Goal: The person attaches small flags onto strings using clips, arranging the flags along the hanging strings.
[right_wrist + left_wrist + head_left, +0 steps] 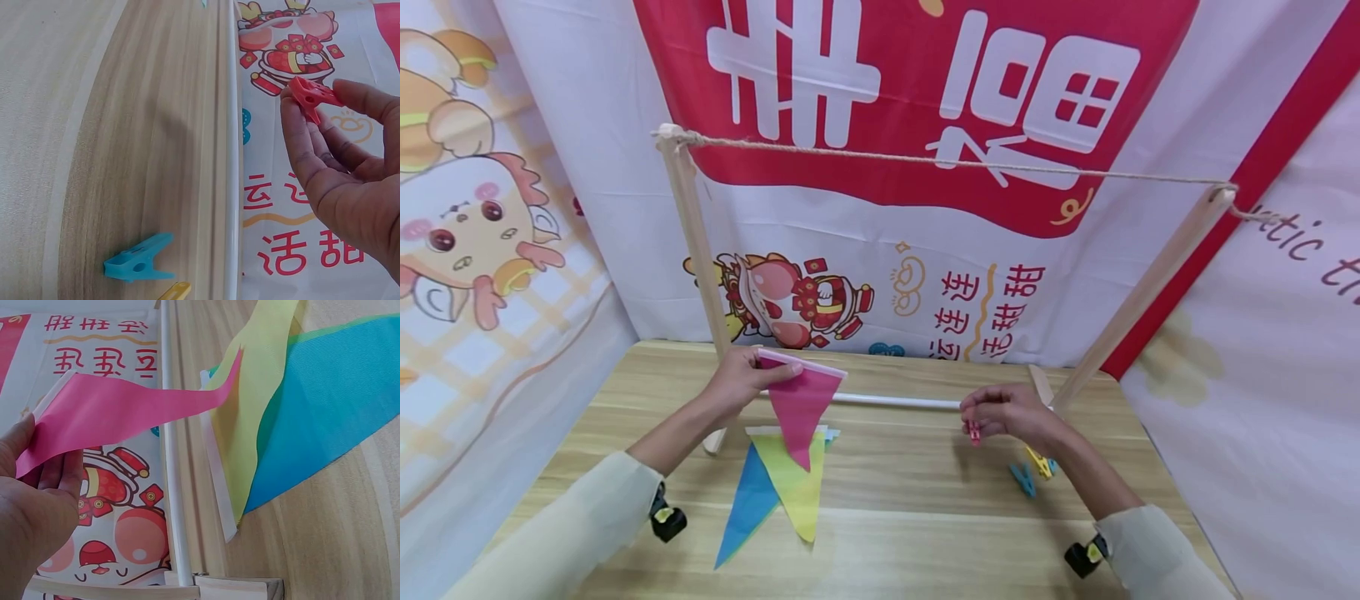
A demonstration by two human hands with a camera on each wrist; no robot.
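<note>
My left hand [737, 383] pinches a pink triangular pennant [805, 400] by its white-edged top, thumb in front. The pennant hangs with its tip over a yellow pennant [797, 483] on the table, which overlaps a blue pennant [747, 504]. At the right, my right hand [1011, 412] holds a small red clothespin [309, 97] between thumb and fingers, raised above the table. Below that hand lie a blue clothespin [1022, 479] and a yellow clothespin [1040, 462]. A rope [880, 155] runs above both hands.
Two wooden posts [688, 217] carry the rope at left and right, standing on the wooden table [910, 533]. A white rod [895, 401] joins them low down. Behind hangs a printed cloth [880, 225], with more cloth at both sides.
</note>
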